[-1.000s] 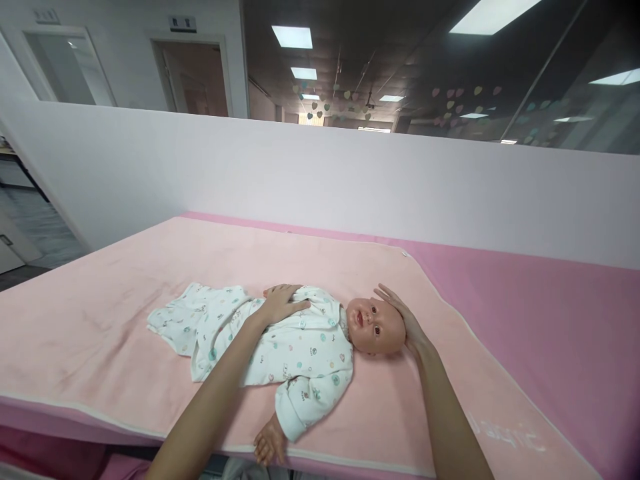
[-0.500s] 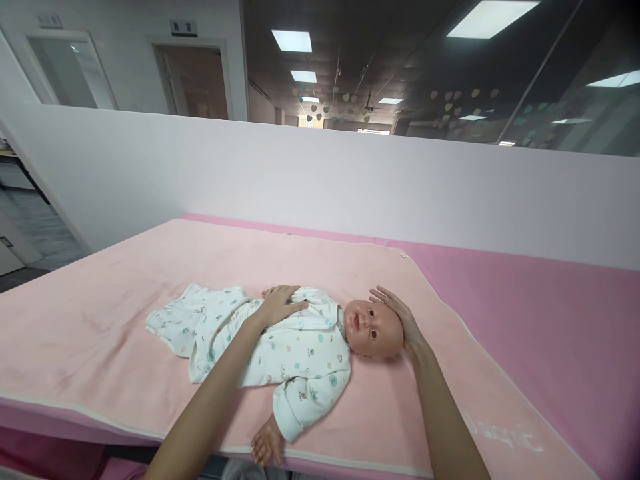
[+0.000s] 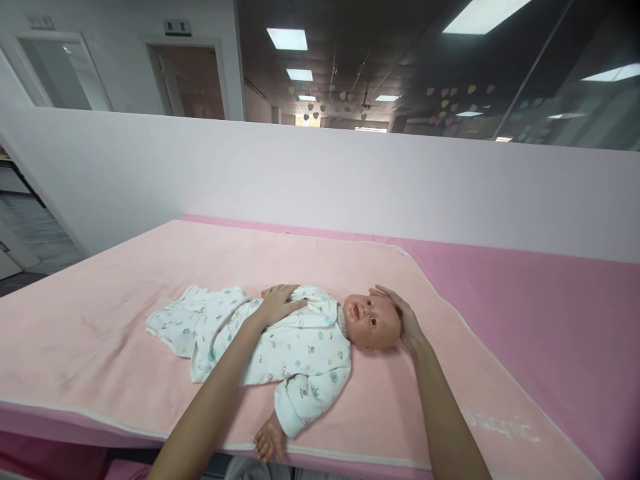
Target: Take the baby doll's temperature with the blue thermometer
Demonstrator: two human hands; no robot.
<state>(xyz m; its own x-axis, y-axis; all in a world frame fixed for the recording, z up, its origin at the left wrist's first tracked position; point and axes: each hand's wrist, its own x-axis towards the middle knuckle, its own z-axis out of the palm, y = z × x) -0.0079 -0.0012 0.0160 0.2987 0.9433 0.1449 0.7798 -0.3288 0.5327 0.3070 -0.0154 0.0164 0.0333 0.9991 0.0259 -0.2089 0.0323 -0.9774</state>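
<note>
A baby doll (image 3: 305,347) lies on its back on a pink blanket, its head to the right. It wears a white printed baby outfit (image 3: 313,370); the trouser legs lie flat to the left. My left hand (image 3: 281,305) rests open on the doll's belly, fingers laid over the cloth. Against the crown of the doll's head (image 3: 375,327) my right hand (image 3: 403,317) is cupped, with fingers stretched along the far side and not closed round it. One doll hand (image 3: 270,438) sticks out of the near sleeve, by the blanket's front edge.
The peach-pink blanket (image 3: 125,267) with a pale edge covers much of a pink padded surface (image 3: 540,313). A low white wall (image 3: 325,180) runs along the back, with glass above it. A doorway (image 3: 193,80) stands at the far left.
The doll's head has turned and shifted slightly toward the far side, with my right hand staying against it. My left hand stays on the belly. The view has shifted a little.
</note>
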